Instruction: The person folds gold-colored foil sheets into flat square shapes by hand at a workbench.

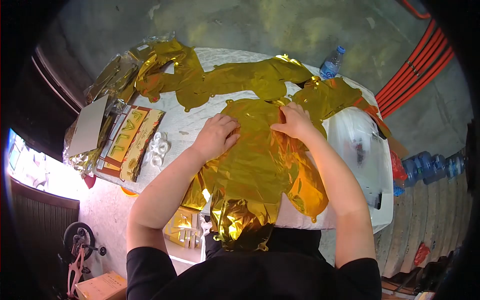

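Observation:
A flat, deflated gold foil balloon lies in front of me, its lower end hanging over the table's near edge. My left hand rests on its left side with the fingers bent and apart. On the upper right side, my right hand touches the foil, its thumb spread away from the fingers. Folded gold foil hangs beneath my right forearm. More flat gold foil balloons stretch across the far side of the table, one joined piece reaching toward the right.
On the white-covered table are a printed FALL card, rolls of white ribbon and clear-wrapped gold foil packs at left. A water bottle stands at the back right, with a white plastic bag nearer.

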Available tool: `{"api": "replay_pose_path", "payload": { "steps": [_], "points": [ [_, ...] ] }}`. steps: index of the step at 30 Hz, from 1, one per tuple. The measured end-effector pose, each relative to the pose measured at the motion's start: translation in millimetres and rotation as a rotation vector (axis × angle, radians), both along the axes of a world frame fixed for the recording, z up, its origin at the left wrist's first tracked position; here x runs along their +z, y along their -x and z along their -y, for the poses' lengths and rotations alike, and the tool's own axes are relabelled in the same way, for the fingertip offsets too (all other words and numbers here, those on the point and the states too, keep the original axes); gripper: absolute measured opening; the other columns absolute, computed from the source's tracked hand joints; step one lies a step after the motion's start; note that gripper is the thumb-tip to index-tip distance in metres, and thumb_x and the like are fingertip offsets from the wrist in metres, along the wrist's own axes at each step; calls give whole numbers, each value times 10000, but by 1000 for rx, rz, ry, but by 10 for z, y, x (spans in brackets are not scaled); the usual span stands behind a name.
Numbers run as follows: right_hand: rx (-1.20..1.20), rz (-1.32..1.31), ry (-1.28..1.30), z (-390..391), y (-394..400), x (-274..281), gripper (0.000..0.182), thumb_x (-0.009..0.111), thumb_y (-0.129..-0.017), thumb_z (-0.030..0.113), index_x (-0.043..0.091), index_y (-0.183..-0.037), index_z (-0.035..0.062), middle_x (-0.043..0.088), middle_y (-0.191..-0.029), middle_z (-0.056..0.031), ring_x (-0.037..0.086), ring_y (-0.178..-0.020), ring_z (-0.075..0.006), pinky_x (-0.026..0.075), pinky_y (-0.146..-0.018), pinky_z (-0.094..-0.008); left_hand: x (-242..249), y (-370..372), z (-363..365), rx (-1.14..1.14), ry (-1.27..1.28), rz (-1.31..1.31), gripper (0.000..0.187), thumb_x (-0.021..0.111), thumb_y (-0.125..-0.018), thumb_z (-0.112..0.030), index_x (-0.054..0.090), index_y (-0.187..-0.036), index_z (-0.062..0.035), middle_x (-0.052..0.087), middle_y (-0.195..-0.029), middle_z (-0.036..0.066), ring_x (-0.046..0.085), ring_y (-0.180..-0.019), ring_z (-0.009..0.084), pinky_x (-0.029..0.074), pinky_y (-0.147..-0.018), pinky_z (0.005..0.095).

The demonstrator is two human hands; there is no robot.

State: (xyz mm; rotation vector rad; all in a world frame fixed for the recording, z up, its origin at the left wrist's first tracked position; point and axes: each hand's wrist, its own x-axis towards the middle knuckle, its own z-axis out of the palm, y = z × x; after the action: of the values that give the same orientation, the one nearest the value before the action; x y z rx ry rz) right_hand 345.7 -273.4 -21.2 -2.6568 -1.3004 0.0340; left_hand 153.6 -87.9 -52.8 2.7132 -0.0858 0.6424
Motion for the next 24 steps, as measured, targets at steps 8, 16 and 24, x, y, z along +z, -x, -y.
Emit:
{"api": "replay_pose_path", "payload": {
  "steps": [8, 16, 24],
  "points": [
    [134, 36, -166, -36, -3, -80, 159, 659, -771, 202, 650, -880, 87, 582, -918, -61, 537, -997, -260, 320, -972, -431, -7, 4, 7, -5, 11, 8, 250, 636, -826, -173, 613, -1039, -44, 595, -1078, 94, 510, -1031, 286, 411, -910, 381],
    [252, 225, -433, -262, -68, 265, 80, 651, -772, 131, 631, -833, 84, 580, -894, -40, 543, -989, -247, 268, -1064, -473, -8, -9, 6, 1, 13, 16, 263, 625, -837, -190, 606, -1050, -36, 592, -1057, 103, 506, -1026, 297, 409, -907, 386],
    [188, 249, -297, -501, -86, -10, 368, 654, -801, 206, 582, -1138, 77, 567, -1146, -113, 477, -1177, -283, 230, -1088, -519, -4, 1, -2, -1, 30, 18, 240, 614, -832, -151, 603, -1038, -29, 594, -1051, 106, 510, -1019, 297, 417, -900, 381]
  ]
}}
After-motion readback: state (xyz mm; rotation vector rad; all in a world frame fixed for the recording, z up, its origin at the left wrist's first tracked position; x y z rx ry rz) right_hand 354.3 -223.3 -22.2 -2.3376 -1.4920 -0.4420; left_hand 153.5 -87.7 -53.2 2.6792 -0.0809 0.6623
